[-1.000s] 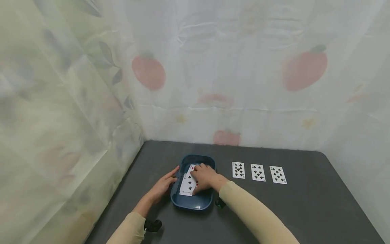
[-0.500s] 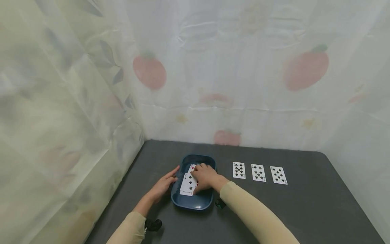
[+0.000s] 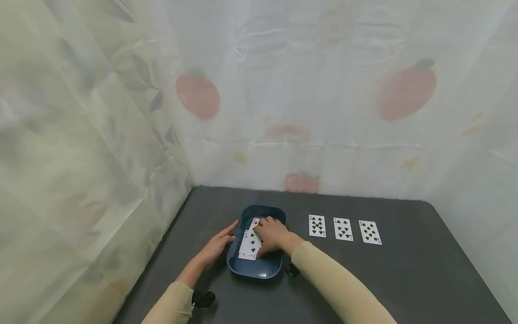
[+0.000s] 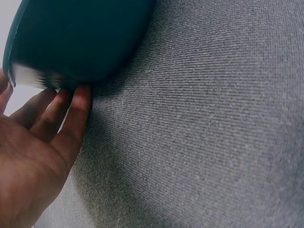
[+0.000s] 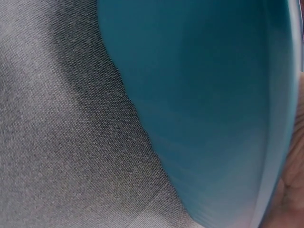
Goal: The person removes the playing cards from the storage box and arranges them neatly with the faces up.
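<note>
The overlapping playing cards (image 3: 248, 243) lie face up inside the blue tray (image 3: 254, 270), directly under and just left of the right hand (image 3: 274, 234), their long axis pointing away from the person and roughly following the tray's long sides. The right hand is the nearer one, reaching over the tray's right wall with its fingers bent down across the cards' right part; the hand's back hides the contact, so I cannot tell whether they pinch a card or merely rest there. The left hand (image 3: 214, 248) stays outside, its fingers fairly straight and touching the tray's left wall, gripping no card. Well to the right, on the dark worktop (image 3: 404, 274), a row of three cards (image 3: 343, 229) lies face up, spaced apart. Between that row and the cards inside stand the right hand and the tray's raised right wall.
</note>
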The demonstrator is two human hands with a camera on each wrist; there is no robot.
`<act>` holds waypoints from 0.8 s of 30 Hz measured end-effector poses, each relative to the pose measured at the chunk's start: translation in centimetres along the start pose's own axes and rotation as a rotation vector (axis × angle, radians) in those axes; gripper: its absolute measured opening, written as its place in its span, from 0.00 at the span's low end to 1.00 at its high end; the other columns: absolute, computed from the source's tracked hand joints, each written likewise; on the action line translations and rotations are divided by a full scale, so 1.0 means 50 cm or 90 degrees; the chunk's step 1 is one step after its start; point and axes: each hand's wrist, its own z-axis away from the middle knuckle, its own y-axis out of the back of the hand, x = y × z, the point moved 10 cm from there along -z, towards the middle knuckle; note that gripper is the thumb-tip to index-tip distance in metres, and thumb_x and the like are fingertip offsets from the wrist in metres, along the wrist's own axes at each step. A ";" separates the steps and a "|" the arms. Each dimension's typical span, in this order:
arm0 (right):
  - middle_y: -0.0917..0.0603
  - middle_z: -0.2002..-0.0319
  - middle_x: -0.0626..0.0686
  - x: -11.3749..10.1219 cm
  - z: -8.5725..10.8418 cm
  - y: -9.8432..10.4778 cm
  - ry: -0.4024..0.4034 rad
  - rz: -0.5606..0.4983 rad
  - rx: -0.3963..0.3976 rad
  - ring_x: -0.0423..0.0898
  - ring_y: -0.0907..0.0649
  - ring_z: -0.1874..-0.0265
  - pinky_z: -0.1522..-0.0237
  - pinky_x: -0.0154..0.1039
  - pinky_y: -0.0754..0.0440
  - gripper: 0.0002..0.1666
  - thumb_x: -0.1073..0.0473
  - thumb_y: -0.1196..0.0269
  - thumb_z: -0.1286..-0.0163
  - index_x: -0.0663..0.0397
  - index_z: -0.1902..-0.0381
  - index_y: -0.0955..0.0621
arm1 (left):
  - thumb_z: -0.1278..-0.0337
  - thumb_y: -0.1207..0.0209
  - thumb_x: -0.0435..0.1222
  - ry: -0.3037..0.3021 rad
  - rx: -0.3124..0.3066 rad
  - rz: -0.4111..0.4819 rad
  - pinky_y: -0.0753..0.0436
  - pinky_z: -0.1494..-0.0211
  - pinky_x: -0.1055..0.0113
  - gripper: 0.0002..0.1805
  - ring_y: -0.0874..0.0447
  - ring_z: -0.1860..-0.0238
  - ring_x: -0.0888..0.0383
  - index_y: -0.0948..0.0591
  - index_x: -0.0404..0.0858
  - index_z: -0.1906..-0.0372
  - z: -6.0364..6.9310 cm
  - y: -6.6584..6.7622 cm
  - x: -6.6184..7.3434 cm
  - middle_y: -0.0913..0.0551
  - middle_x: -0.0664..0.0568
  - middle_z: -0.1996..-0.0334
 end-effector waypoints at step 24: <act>0.25 0.36 0.50 0.001 0.002 0.001 -0.012 -0.027 0.007 0.49 0.28 0.38 0.31 0.51 0.32 0.53 0.28 0.23 0.52 0.45 0.31 0.23 | 0.21 0.53 0.39 0.002 0.000 -0.002 0.34 0.32 0.34 0.31 0.44 0.23 0.37 0.41 0.59 0.19 0.001 -0.001 -0.001 0.49 0.42 0.19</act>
